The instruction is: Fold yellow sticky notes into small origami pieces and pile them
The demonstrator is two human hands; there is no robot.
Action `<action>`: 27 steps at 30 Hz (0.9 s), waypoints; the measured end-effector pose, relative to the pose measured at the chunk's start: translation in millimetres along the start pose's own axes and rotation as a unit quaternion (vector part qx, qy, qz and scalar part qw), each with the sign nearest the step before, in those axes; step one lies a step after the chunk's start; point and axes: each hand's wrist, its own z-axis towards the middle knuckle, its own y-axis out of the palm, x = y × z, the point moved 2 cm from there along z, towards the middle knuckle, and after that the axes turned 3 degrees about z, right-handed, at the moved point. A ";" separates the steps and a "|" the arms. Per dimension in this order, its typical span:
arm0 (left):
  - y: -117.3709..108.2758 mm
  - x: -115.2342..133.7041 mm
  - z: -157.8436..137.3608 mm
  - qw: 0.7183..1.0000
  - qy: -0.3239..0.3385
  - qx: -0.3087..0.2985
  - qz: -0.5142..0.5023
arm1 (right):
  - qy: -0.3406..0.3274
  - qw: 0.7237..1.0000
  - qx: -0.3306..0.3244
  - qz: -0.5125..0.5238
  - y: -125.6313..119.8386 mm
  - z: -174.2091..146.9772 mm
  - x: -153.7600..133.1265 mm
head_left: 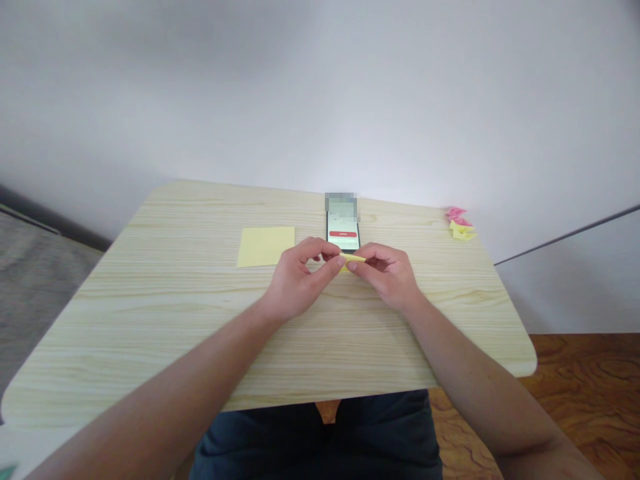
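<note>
Between both hands is a small folded piece of yellow paper (354, 258), held above the middle of the table. My left hand (305, 273) pinches its left end between thumb and fingers. On the other end, my right hand (385, 270) is closed in a similar pinch. Fingers cover much of the paper, so its full folded shape is hidden. Just beyond the hands lies a phone (343, 230) with a lit screen and a red bar on it. A flat sheet of yellow paper (265, 246) rests on the table to the left of my left hand.
The pale wood-grain table (200, 347) has rounded corners and meets a white wall (320, 100) at the back. Near its far right edge sit a pink folded paper (457, 215) and a yellow folded paper (462, 231). My lap is below the front edge.
</note>
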 end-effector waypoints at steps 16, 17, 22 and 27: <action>0.2 2.5 1.5 0.999 -0.002 -0.037 -0.014 | -0.016 0.999 -0.010 -0.026 -0.3 -1.0 1.5; 0.3 2.9 1.5 0.999 -0.005 -0.044 -0.016 | -0.017 0.999 -0.013 -0.031 -0.5 -1.2 0.4; 1.8 3.1 1.3 0.996 -0.039 -0.082 -0.026 | 0.011 0.998 -0.029 -0.051 0.9 -2.7 -2.9; 4.1 -2.9 2.6 0.987 -0.074 -0.068 -0.129 | 0.042 0.998 0.017 0.033 -1.5 1.0 0.8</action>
